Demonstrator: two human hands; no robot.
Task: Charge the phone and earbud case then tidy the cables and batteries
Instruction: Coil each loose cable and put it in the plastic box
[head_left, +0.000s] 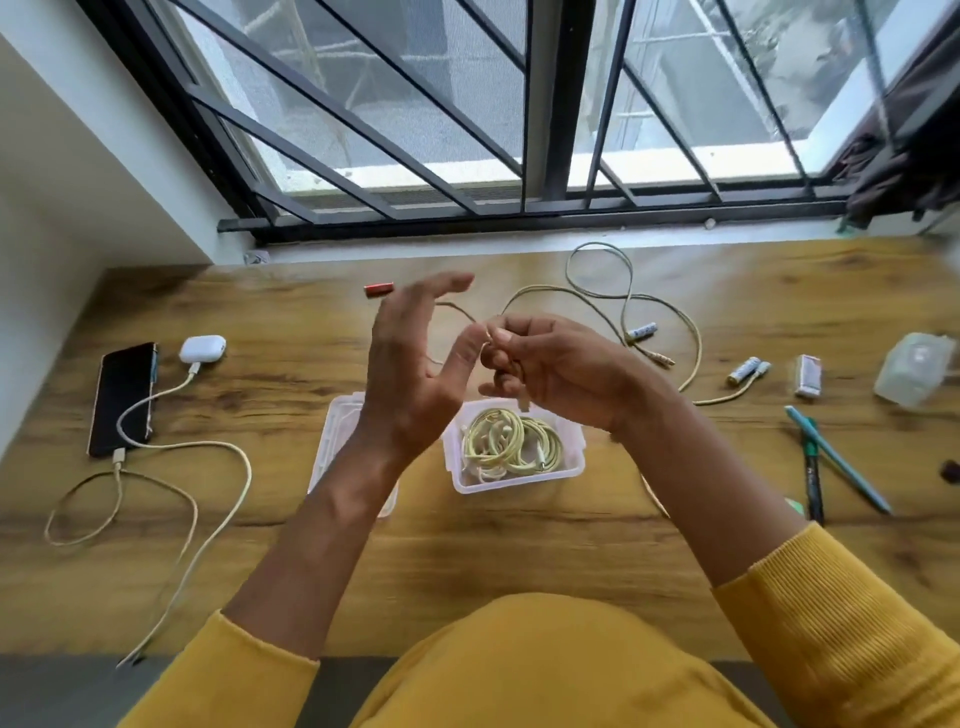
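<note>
While the right hand (545, 369) pinched one end of a pale yellow cable (660, 322) between thumb and fingertips, the left hand (410, 364) stood beside it with fingers straight and spread, holding nothing. From the pinch, the cable trailed away toward the window in loose loops across the wooden table (467, 545). It looked light and limp, likely to sag and spring out of any coil, so a hold near the plug, with the slack wound round the spread fingers, seemed the surest way. Directly beneath the grip sat a clear tub (569, 470) holding cables already coiled, with a second clear container (337, 415) under the left wrist. Well to the left of the grip, the phone (124, 397) and white earbud case (202, 348) lay plugged into their leads. Beyond the fingertips rested a red battery (379, 289); to the right lay white batteries (641, 331), small, hard and apt to roll. Room was open toward the body; the window frame (519, 226) closed off the far edge.
</note>
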